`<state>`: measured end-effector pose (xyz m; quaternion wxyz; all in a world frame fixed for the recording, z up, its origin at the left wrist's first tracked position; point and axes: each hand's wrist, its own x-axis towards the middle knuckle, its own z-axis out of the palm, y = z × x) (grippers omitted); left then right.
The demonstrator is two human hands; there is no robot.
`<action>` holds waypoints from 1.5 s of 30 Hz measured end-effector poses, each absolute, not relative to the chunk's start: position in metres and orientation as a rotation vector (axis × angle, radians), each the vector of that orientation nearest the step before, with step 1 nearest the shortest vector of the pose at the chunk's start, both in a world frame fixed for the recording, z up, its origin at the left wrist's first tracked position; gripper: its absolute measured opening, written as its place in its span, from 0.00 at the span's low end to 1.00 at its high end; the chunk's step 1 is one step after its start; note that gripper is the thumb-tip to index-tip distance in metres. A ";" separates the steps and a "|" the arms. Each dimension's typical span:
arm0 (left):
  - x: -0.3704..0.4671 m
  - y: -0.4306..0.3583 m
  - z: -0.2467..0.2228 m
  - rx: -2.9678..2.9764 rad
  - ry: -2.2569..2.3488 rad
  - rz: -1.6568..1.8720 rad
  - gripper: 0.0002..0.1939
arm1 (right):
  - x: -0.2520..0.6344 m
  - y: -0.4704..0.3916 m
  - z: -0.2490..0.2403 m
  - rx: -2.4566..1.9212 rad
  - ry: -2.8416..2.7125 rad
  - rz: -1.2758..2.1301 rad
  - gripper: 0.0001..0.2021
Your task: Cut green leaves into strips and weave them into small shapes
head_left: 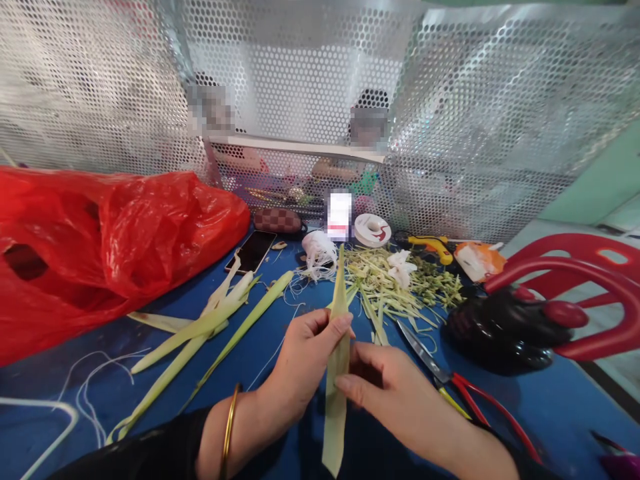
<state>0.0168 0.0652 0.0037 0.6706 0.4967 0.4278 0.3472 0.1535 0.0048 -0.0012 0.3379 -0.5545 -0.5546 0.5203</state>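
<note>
A long, pale green leaf strip (334, 427), folded or layered near its upper end, stands upright between my hands over the blue table. My left hand (305, 353) pinches its upper part, thumb across the front. Lower down, my right hand (387, 387) grips the strip's right edge between thumb and curled fingers. The strip's pointed tip reaches up past my left thumb, and its cut end hangs below my hands. To the left lie several loose pale leaves (205, 327). Red-handled scissors (450, 380) rest just right of my right hand.
Behind my hands lie a heap of leaf scraps (380, 273), white thread (320, 252) and a white spool (373, 230). A phone (254, 251) and a red plastic bag (125, 247) are left. A yellow glue gun (433, 247) and a black and red object (505, 327) stand right.
</note>
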 end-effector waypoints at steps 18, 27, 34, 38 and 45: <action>0.020 0.070 0.001 1.150 0.876 0.766 0.12 | 0.167 0.016 0.011 -1.446 -1.185 1.238 0.11; 0.020 0.070 0.000 1.146 0.854 0.723 0.14 | 0.163 0.015 0.008 -1.509 -1.194 1.154 0.11; 0.020 0.070 -0.001 1.143 0.888 0.702 0.14 | 0.163 0.016 0.009 -1.436 -1.096 1.190 0.08; 0.019 0.070 -0.002 1.116 0.877 0.691 0.15 | 0.162 0.017 0.011 -1.368 -1.023 1.250 0.08; 0.018 0.070 -0.004 1.042 0.870 0.708 0.14 | 0.161 0.017 0.009 -1.350 -1.024 1.294 0.07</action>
